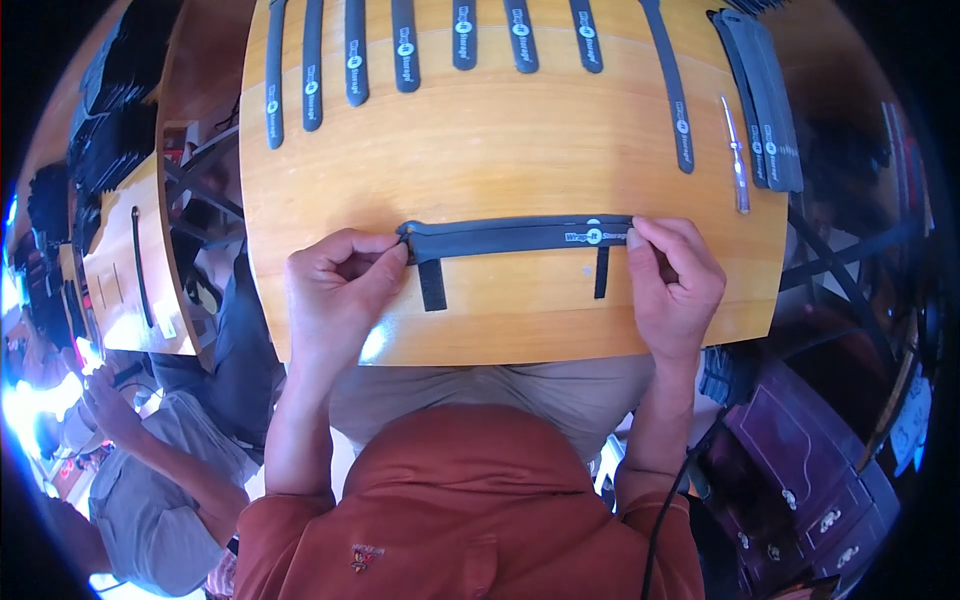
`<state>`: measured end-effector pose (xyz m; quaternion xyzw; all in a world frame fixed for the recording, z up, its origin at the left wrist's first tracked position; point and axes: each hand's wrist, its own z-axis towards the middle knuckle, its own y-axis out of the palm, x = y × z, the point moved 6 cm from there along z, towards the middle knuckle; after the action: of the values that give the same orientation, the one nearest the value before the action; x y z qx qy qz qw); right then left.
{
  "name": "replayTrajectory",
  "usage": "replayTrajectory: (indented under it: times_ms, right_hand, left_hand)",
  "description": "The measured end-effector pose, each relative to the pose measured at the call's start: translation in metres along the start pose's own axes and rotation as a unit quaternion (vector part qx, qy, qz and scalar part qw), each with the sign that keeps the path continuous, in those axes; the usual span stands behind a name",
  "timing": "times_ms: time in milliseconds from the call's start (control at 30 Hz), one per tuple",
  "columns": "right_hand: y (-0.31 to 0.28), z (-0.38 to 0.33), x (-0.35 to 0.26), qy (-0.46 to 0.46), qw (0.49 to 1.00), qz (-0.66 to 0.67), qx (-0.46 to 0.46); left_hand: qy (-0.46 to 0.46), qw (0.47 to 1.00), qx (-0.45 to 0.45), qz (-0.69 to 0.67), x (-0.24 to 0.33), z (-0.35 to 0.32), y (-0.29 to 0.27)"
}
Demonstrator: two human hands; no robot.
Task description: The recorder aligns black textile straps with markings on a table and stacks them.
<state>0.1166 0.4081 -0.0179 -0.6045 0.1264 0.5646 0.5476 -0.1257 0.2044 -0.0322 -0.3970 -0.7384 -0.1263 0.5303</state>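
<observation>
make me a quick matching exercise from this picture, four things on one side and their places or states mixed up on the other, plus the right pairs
Things
1. long gray strap
2. slim tool
3. drawer cabinet
4. short black strips

Places or states
a. beside the stacked straps
b. on the table, just below the held item
c. held between left hand and right hand
d. dark reddish purple, lower right

Pairs: 1-c, 2-a, 3-d, 4-b
</observation>
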Motion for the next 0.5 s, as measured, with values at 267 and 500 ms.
replayTrajectory:
  times_ms: [267,500]
  right_hand:
    - [0.0016,-0.0005,-0.0018,0.022,1.0,-0.003,-0.009]
    - [0.0002,-0.0012,-0.0016,0.006,1.0,0.0,-0.016]
  left_hand:
    - [-0.005,1.0,-0.004,0.012,-0.0014,-0.0007,-0.003]
    - [-0.012,1.0,-0.018,-0.007,-0.0052,0.0008,-0.0021]
